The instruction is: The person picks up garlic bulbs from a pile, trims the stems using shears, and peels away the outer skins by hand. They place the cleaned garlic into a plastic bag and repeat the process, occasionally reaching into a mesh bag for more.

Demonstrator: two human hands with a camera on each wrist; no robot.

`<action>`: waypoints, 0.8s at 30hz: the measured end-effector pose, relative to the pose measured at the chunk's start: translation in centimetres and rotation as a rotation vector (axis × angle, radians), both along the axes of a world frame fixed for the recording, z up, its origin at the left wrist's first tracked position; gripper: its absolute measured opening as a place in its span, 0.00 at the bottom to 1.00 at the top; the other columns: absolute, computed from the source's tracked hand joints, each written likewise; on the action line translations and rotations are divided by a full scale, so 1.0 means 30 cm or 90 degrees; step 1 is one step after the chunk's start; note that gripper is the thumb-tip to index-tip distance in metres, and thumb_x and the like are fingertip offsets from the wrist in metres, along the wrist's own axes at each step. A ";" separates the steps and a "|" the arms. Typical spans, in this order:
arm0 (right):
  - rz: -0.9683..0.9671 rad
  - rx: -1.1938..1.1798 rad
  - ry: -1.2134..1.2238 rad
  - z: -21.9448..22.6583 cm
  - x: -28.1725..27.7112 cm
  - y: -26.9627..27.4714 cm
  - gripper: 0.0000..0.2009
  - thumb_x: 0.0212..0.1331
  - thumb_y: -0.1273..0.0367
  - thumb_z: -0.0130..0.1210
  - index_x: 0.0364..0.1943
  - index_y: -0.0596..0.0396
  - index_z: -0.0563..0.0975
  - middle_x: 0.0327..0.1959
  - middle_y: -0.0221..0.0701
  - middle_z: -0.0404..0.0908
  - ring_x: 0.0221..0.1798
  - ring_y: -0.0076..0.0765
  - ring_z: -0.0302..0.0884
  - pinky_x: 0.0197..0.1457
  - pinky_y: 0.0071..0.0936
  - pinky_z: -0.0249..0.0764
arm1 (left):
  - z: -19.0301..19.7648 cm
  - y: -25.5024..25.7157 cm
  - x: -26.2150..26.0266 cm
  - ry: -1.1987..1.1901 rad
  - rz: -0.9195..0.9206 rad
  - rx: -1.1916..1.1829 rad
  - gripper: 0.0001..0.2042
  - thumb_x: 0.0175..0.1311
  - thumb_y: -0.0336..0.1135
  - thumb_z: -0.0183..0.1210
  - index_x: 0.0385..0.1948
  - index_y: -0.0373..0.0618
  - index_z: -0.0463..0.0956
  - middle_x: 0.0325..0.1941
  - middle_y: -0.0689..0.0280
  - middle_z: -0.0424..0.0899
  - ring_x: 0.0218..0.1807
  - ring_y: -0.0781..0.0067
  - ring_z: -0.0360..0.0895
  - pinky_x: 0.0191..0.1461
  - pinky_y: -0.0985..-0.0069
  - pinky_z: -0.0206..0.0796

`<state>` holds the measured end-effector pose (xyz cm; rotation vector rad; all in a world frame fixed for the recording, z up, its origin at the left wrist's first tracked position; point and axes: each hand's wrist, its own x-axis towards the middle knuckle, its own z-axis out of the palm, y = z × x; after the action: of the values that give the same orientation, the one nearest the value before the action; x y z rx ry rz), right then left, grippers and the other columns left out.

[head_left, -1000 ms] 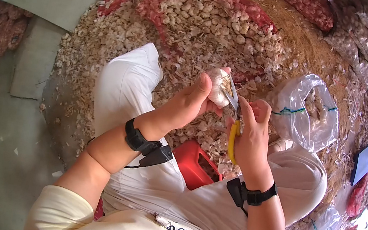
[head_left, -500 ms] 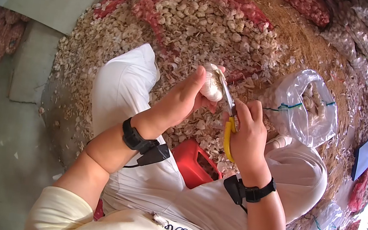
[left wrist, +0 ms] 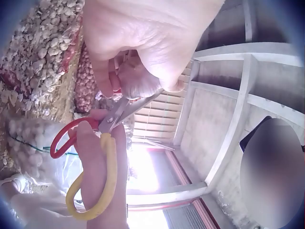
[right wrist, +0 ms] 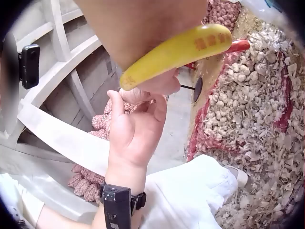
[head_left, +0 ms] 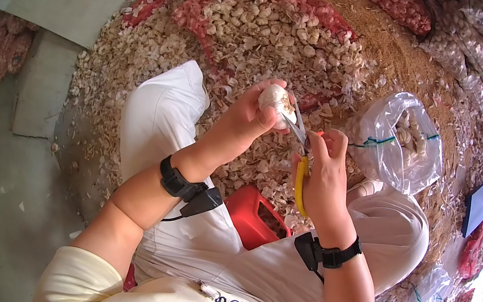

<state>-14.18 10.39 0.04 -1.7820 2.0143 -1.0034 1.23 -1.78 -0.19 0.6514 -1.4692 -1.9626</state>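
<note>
A white garlic bulb [head_left: 274, 98] is held in the fingers of my left hand [head_left: 245, 117], its brownish root end facing right. My right hand [head_left: 329, 183] grips a pair of scissors with one yellow handle [head_left: 300, 188] and one red handle [left wrist: 59, 143]. The scissor blades [head_left: 298, 128] stand apart, their tips right at the bulb's root end. From the left wrist, the blades [left wrist: 125, 112] reach up to the bulb [left wrist: 138, 83] under the left hand. In the right wrist view, the yellow handle [right wrist: 176, 52] covers part of the right hand's grip.
Garlic bulbs [head_left: 261, 19] lie heaped in a red net [head_left: 199, 16] beyond the knees, with loose skins around. A clear plastic bag [head_left: 370, 164] of garlic stands by the right knee. Between the legs is a red plastic container [head_left: 244, 214]. Filled net sacks [head_left: 394, 5] line the far right.
The left hand's fingers have shifted and turned the garlic bulb, bringing its root end round. The scissor blades, close together half a second ago, are now spread apart at it.
</note>
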 end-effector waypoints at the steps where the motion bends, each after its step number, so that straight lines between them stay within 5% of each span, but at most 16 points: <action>1: -0.001 -0.001 0.000 -0.003 0.000 0.000 0.18 0.54 0.74 0.60 0.50 0.60 0.71 0.50 0.45 0.64 0.47 0.50 0.73 0.46 0.38 0.74 | -0.004 0.000 -0.001 -0.008 -0.002 -0.018 0.43 0.57 0.65 0.56 0.65 0.41 0.53 0.59 0.58 0.69 0.58 0.68 0.71 0.60 0.67 0.68; 22: 0.023 0.038 -0.031 0.021 0.020 0.005 0.15 0.55 0.71 0.60 0.45 0.60 0.72 0.38 0.42 0.67 0.33 0.54 0.73 0.33 0.42 0.73 | -0.005 0.003 -0.004 -0.042 0.058 -0.087 0.37 0.63 0.57 0.57 0.65 0.40 0.55 0.60 0.56 0.71 0.53 0.71 0.73 0.57 0.73 0.68; 24: 0.007 0.087 -0.126 0.022 0.017 0.001 0.15 0.55 0.70 0.60 0.45 0.61 0.71 0.40 0.43 0.67 0.36 0.55 0.73 0.37 0.42 0.73 | 0.009 0.003 -0.006 -0.039 0.050 -0.052 0.37 0.63 0.57 0.57 0.65 0.41 0.55 0.60 0.56 0.71 0.54 0.71 0.73 0.57 0.73 0.68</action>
<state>-13.66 10.41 0.72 -1.5576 1.9015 -0.9731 1.06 -1.71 0.09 0.7278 -1.5283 -1.8291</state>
